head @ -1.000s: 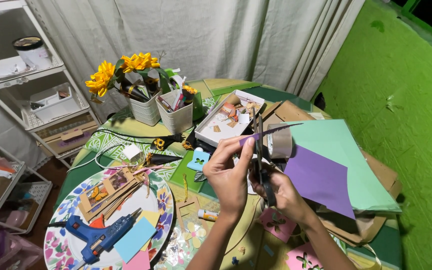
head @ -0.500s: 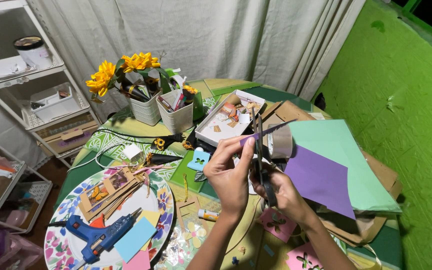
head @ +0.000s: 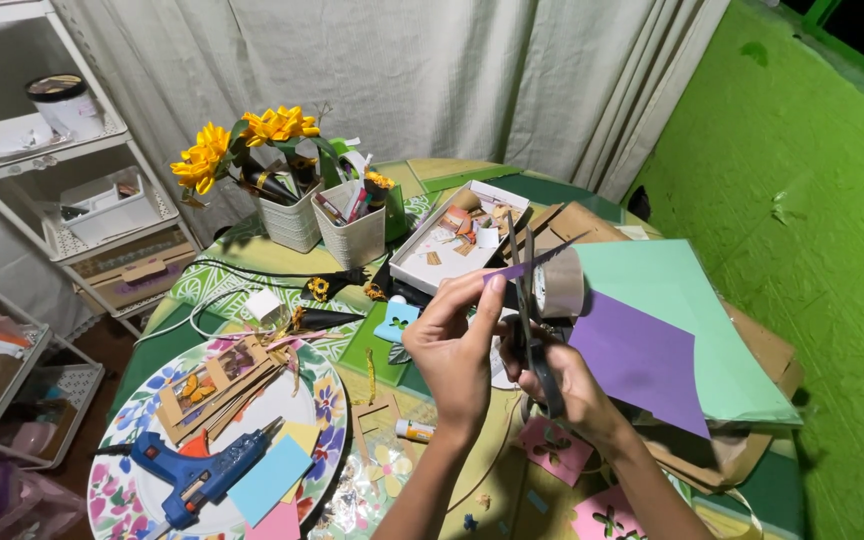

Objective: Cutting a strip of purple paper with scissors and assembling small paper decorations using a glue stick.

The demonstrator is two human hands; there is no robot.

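One narrow strip of purple paper (head: 524, 267) is held above the middle of the desk (head: 252, 262), its tip pointing up and to the right. The left hand (head: 460, 345) pinches the strip's near end, fingers closed on it. One pair of scissors (head: 532, 330) stands nearly upright just right of that hand; the right hand (head: 574, 392) has its grip closed around the handles, blades meeting the strip. Whether the blades are parted cannot be told. Directly behind the blades sits one roll of tape (head: 558, 283). To the right lie two large sheets, one purple sheet (head: 642, 362) on one mint-green sheet (head: 692, 320), over brown cardboard (head: 752, 345). To the left, one floral plate (head: 137, 490) carries one blue glue gun (head: 197, 478). Farther back stand two white woven baskets (head: 352, 238), one bunch of yellow flowers (head: 242, 140) and one shallow white box (head: 432, 262) of scraps.
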